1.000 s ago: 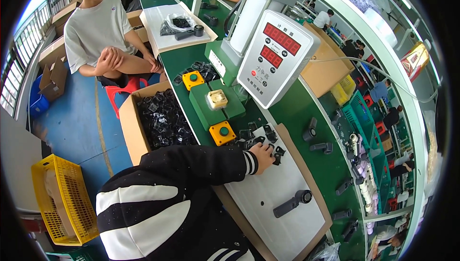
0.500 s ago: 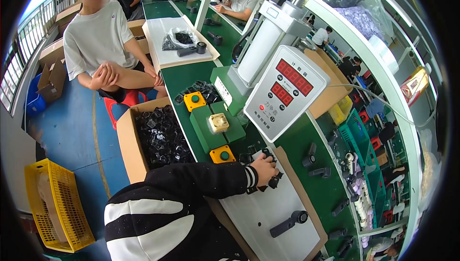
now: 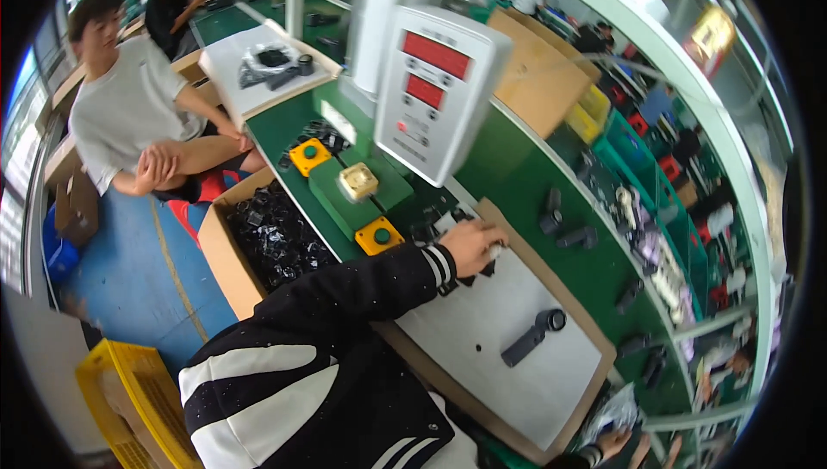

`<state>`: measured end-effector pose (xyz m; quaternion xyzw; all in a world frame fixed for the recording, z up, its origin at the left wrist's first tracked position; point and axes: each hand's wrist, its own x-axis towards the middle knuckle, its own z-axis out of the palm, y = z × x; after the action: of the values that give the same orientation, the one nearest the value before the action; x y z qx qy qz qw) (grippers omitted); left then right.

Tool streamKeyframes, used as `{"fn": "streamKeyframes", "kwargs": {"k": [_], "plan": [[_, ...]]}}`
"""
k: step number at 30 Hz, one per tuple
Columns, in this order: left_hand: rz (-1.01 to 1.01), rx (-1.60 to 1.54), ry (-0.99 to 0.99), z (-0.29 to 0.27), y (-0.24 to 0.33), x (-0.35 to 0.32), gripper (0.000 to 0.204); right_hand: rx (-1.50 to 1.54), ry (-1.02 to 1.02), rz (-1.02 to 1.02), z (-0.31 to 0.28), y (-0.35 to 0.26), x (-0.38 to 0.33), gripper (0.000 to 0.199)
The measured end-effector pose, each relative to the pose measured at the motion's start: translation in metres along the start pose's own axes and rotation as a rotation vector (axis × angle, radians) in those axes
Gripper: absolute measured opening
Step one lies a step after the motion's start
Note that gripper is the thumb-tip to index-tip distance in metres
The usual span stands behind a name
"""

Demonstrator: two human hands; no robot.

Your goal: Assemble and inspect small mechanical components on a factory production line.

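Note:
My left hand [image 3: 472, 247] rests with bent fingers at the far end of a white-topped board [image 3: 517, 400]. Small black plastic parts [image 3: 466, 280] show under it, and what the fingers grip is hidden. At the lower right edge, my right hand [image 3: 612, 443] is beside a clear plastic bag [image 3: 613, 409]; its fingers are blurred. A dark grey tool with a straight handle and round head [image 3: 536, 337] lies on the board, near a small black dot-like piece [image 3: 479, 347]. Beyond my left hand stands a green press base with a cream fixture [image 3: 357, 182].
Yellow button boxes [image 3: 379, 236] flank the fixture, below a white counter display [image 3: 439, 94]. A carton of black parts [image 3: 228, 271] stands left of the bench, near a seated person [image 3: 129, 107]. More dark tools [image 3: 577, 237] lie on the green bench. A yellow crate [image 3: 116, 374] is at lower left.
The view has swung, so the bench sits further left and higher. My left hand has shifted slightly over the black parts. My right hand and the plastic bag have come into view at lower right.

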<state>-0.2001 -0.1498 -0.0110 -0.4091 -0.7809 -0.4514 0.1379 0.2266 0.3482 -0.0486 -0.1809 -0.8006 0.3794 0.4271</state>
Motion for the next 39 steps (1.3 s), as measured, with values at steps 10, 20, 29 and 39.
{"fn": "streamKeyframes", "kwargs": {"k": [10,20,29,39], "plan": [[-0.069,-0.526,-0.322,0.082,0.076,-0.003,0.034,0.384,0.064,0.587,0.172,-0.142,-0.055,0.018],[-0.221,-0.723,-0.399,0.121,0.061,-0.017,0.037,0.192,-0.139,0.398,0.258,-0.157,-0.069,0.017],[-0.268,-0.665,-0.403,0.134,0.041,-0.018,0.029,0.010,-0.145,0.261,0.314,-0.158,-0.064,0.015],[-0.317,-0.834,-0.371,0.147,0.039,-0.013,0.020,0.074,0.154,0.311,0.325,-0.157,-0.059,0.016]]}}
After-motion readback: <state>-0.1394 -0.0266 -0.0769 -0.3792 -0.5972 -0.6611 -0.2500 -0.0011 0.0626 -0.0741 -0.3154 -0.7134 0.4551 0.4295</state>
